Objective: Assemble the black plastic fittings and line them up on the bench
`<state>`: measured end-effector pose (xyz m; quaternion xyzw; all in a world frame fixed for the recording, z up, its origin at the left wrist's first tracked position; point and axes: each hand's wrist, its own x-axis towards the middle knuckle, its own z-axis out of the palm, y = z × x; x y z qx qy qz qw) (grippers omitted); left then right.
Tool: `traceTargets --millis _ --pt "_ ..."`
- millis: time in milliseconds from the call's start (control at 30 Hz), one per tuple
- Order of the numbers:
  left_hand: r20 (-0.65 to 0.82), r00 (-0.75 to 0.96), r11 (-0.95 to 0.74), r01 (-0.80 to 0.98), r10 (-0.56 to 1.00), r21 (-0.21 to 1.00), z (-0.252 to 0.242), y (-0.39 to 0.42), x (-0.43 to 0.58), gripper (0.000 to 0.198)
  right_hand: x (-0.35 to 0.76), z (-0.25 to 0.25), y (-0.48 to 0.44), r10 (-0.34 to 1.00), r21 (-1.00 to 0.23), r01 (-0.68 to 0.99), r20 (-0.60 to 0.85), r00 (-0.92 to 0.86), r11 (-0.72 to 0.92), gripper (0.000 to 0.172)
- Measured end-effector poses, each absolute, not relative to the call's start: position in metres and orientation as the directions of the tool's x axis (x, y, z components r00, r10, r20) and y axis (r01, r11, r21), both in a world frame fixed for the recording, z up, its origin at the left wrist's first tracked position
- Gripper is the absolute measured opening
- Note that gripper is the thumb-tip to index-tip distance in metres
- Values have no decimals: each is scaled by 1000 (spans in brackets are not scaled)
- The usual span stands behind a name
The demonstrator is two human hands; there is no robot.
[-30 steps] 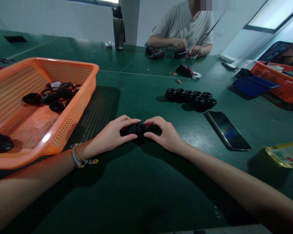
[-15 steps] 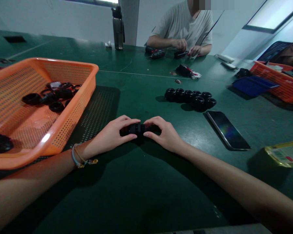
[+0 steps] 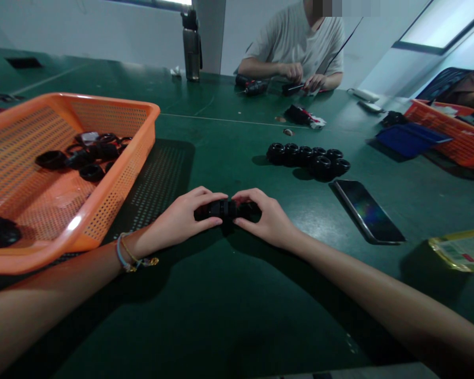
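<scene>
Both my hands meet at the middle of the green table, closed on one small black threaded fitting (image 3: 225, 209) that rests just above the surface. My left hand (image 3: 177, 218) pinches its left end with thumb and fingers; a beaded bracelet sits on that wrist. My right hand (image 3: 266, 217) wraps its fingers round the right end. A cluster of several similar black round fittings (image 3: 310, 157) lies farther out to the right.
An orange mesh basket (image 3: 114, 181) with several black rings stands at the left. A dark phone (image 3: 368, 210) lies to the right, a yellow-edged tray (image 3: 460, 250) beyond it. Across the table a person in a grey shirt (image 3: 296, 42) handles small tools. A metal bottle (image 3: 191, 45) stands far back.
</scene>
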<state>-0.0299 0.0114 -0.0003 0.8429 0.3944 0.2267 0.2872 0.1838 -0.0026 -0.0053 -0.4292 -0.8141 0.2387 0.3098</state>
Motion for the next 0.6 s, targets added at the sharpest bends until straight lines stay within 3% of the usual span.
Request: traceTargets --millis 600 --pt "164 588 -531 530 792 662 -2 12 -30 42 183 -5 -2 864 -666 565 275 -422 487 27"
